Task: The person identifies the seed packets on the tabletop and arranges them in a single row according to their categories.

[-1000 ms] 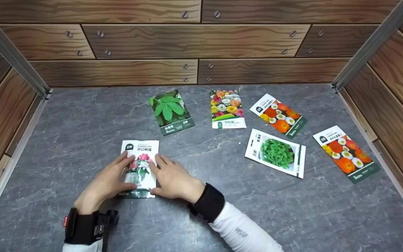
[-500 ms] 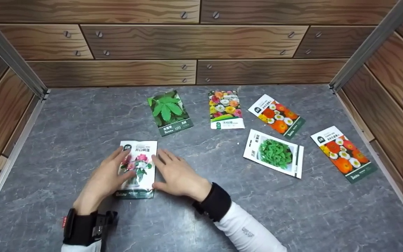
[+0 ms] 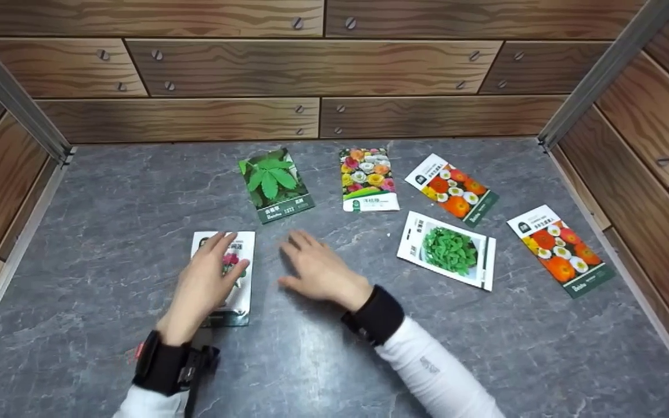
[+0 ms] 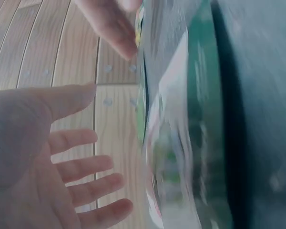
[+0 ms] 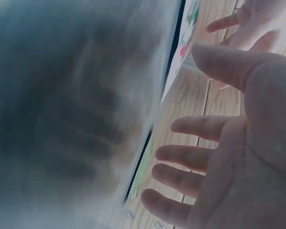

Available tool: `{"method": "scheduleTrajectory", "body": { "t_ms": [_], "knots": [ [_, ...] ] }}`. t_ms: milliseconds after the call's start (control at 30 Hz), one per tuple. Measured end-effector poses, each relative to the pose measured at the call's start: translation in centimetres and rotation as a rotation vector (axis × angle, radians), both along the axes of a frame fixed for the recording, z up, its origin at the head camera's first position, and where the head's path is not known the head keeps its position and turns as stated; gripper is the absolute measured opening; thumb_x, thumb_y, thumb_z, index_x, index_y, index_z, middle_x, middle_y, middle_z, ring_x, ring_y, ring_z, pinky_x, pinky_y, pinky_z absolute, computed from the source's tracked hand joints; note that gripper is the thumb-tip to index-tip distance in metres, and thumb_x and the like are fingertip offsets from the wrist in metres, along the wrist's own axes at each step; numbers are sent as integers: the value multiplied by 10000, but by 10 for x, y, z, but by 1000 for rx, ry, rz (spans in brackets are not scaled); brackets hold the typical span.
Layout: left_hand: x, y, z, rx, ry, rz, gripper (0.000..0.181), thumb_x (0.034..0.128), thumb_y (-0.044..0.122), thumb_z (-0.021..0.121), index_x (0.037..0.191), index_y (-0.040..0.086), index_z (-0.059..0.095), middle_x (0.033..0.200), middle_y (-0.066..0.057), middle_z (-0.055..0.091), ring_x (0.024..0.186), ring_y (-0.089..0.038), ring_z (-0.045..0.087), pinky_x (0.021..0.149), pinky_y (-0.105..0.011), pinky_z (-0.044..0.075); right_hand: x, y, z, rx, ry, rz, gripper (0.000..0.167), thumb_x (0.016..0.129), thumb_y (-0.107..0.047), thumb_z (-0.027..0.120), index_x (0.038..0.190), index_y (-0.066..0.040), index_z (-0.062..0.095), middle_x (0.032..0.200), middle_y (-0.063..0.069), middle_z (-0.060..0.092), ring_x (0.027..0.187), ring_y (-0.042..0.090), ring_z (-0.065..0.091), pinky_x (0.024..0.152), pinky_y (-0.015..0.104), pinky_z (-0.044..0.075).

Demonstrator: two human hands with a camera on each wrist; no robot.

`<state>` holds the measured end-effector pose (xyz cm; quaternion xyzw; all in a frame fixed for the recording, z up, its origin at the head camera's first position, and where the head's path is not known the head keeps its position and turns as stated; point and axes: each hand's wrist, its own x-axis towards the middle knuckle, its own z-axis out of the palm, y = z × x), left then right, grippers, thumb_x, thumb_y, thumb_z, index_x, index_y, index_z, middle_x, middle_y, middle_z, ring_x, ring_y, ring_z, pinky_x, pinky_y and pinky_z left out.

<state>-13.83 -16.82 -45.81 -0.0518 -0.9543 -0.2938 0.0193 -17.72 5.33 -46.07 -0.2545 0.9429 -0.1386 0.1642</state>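
A white seed packet (image 3: 243,296) with pink flowers and a green bottom band lies at the left front of the table. Over it hovers my left hand (image 3: 204,287), hiding its left and middle parts. The left wrist view has that hand's fingers (image 4: 88,190) spread and apart from the packet. To the packet's right, my right hand (image 3: 326,270) is held above the table with its fingers extended. Nothing lies between its fingers and thumb in the right wrist view, where the tabletop is blurred.
Behind the hands lie a green-leaf packet (image 3: 276,184) and a mixed-flower packet (image 3: 368,179). On the right are a leafy herb packet (image 3: 448,251) and two orange-flower packets, one farther back (image 3: 452,188) and one near the right wall (image 3: 561,251). Wood-patterned walls (image 3: 224,119) enclose the table.
My right hand has drawn away from the white packet to the right. The left hand has lifted and shifted right over it. The whole head view has shifted slightly.
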Motion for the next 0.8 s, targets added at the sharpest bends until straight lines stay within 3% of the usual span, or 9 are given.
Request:
{"method": "scheduleTrajectory", "body": {
  "t_ms": [233,400,600,800],
  "knots": [
    [-27,21,10,-24,-50,-38,592,1018,265,677,1519,-4,515,1584,-288,495,1433,-500,519,1173,-643,461,-48,12,2,5,15,-60,752,1045,-414,598,1665,-128,281,1778,156,143,1659,375,170,1348,583,199],
    [-46,33,9,-50,-97,-44,579,1028,256,654,1511,-31,511,1573,-294,505,1433,-489,523,1193,-620,451,-77,15,-2,56,47,-70,713,1077,-396,553,1674,-139,260,1774,191,144,1656,391,175,1339,607,221],
    [-63,42,4,-57,-108,-42,569,1030,249,642,1500,-46,516,1552,-312,520,1414,-494,539,1185,-614,461,-81,21,-6,119,40,-47,660,1084,-397,540,1655,-139,333,1760,228,179,1652,403,185,1354,580,212],
    [-74,51,-1,-62,-88,-5,534,1022,232,647,1458,-64,553,1463,-322,600,1339,-506,596,1135,-603,501,-73,24,-3,61,59,-44,576,1075,-376,574,1552,-61,499,1710,308,260,1622,454,247,1330,578,285]
  ]
}}
